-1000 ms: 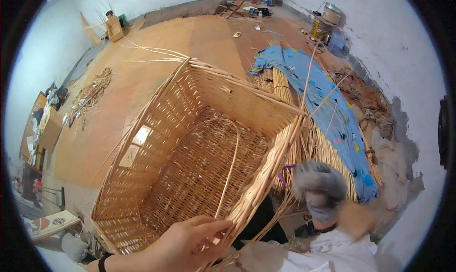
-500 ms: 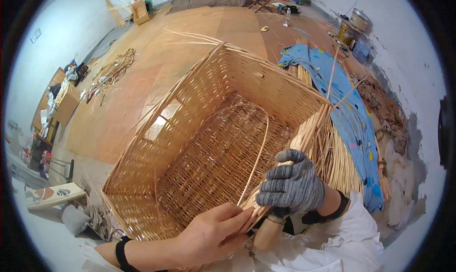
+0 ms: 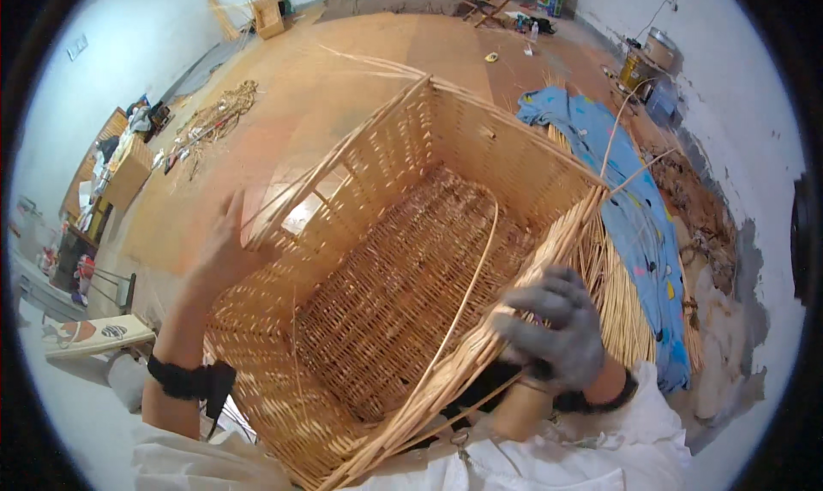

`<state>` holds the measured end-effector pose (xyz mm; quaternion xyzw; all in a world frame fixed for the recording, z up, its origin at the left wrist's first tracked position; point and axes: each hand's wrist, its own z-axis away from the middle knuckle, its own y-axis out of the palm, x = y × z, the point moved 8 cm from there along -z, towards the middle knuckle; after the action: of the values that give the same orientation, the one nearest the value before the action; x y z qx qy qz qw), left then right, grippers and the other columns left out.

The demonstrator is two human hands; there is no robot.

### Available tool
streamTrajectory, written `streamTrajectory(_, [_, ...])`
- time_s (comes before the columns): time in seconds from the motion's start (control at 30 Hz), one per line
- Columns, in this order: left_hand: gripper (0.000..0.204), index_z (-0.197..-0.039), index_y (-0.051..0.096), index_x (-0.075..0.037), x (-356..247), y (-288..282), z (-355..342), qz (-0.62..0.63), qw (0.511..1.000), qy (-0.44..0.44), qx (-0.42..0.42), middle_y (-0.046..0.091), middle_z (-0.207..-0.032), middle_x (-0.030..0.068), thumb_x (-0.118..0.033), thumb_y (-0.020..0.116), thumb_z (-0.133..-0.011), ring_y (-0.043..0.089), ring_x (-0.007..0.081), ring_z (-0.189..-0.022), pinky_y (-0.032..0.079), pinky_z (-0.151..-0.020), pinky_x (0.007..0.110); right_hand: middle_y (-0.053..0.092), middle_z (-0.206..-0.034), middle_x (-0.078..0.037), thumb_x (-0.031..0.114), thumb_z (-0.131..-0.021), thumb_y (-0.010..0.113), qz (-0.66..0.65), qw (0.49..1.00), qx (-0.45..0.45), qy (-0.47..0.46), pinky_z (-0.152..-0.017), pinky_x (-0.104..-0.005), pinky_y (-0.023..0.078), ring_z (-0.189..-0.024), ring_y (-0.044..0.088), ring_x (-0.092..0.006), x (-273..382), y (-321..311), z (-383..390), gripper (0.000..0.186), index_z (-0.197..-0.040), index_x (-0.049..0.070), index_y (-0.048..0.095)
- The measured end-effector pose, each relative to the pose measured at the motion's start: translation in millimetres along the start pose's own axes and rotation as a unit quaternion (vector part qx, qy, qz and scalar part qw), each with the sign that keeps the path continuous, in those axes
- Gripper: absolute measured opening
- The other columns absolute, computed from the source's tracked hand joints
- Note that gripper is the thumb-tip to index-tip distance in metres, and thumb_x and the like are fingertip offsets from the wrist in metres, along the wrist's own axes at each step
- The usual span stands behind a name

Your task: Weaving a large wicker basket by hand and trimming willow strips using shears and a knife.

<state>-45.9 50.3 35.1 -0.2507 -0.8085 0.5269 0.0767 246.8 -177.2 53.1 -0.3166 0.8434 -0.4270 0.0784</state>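
A large rectangular wicker basket (image 3: 377, 320) sits tilted before me, its woven floor and inner walls showing. My left hand (image 3: 225, 249) is at its left rim, beside a handle opening, with the fingers stretched out and slightly blurred. On the near right rim rests my right hand (image 3: 557, 328) in a grey knit glove, fingers curled. Under that palm a wooden handle (image 3: 521, 410) sticks out; the rest of the tool is hidden. One loose pale wicker rod (image 3: 471, 290) curves across the basket's inside, and a bundle of rods (image 3: 446, 397) runs along the near rim.
To the right, a blue patterned cloth (image 3: 639, 208) partly covers a pile of straight wicker rods (image 3: 613, 285). Rod ends stick up at the basket's right corner. Cut scraps (image 3: 219, 118) lie on the floor at the far left. A folding wooden stool (image 3: 489, 4) stands far back.
My left hand has left the near rim and moved up and left to the left rim. The basket has shifted slightly right. My right hand has slid slightly right along the rim.
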Motion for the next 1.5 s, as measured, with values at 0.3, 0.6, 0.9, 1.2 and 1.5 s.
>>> streamTrajectory(0.3, [0.02,-0.085,0.061,-0.001,0.8,41.4,3.1,0.215,0.947,-0.086,0.223,0.053,-0.065,-0.0041,-0.02,0.062,-0.078,0.046,0.0057,-0.059,0.039,-0.053,0.025,0.06,-0.072,-0.016,0.023,-0.082,0.054,-0.245,0.862,-0.061,0.44,-0.058,-0.0368,0.046,-0.069,0.059,-0.0298,-47.5,47.3,87.1,0.023,-0.085,0.001,0.06])
streamTrajectory(0.6, [0.023,-0.095,0.052,-0.001,-18.5,119.7,99.9,0.35,0.929,-0.118,-0.028,0.057,-0.081,0.0142,-0.011,0.055,-0.074,0.057,0.0236,-0.073,0.045,-0.065,0.034,0.059,-0.099,-0.006,0.013,-0.079,0.058,-0.394,0.799,-0.009,0.454,-0.072,-0.0253,0.045,-0.08,0.056,-0.0107,-188.6,81.9,2.5,0.033,-0.109,0.002,0.055])
streamTrajectory(0.9, [0.03,-0.1,0.051,-0.001,7.2,175.3,143.6,0.347,0.916,-0.2,0.016,0.055,-0.089,0.0166,-0.004,0.056,-0.071,0.055,0.0303,-0.085,0.042,-0.072,0.036,0.058,-0.102,-0.003,0.016,-0.082,0.057,-0.651,0.628,-0.062,0.422,-0.063,-0.0211,0.044,-0.076,0.053,-0.007,-182.0,169.6,21.1,0.035,-0.114,0.006,0.052])
streamTrajectory(1.2, [0.033,-0.104,0.054,-0.003,-215.7,139.3,-16.0,0.267,0.875,0.382,0.133,0.053,-0.109,0.0148,-0.013,0.059,-0.073,0.047,0.0301,-0.106,0.034,-0.095,0.038,0.058,-0.072,-0.004,0.018,-0.086,0.046,-0.368,0.702,0.047,0.608,-0.049,-0.0235,0.042,-0.058,0.054,-0.0115,-167.4,85.9,162.2,0.02,-0.098,0.002,0.052])
streamTrajectory(1.5, [0.032,-0.048,0.049,-0.006,-320.0,238.0,-19.9,0.313,0.801,0.489,0.149,0.05,-0.049,0.0113,-0.02,0.053,-0.077,0.05,0.031,-0.049,0.04,-0.05,0.04,0.057,-0.07,-0.01,0.014,-0.081,0.053,-0.151,0.807,0.09,0.564,-0.058,-0.033,0.045,-0.063,0.056,-0.0264,-99.4,56.0,221.4,0.017,-0.093,0.004,0.059])
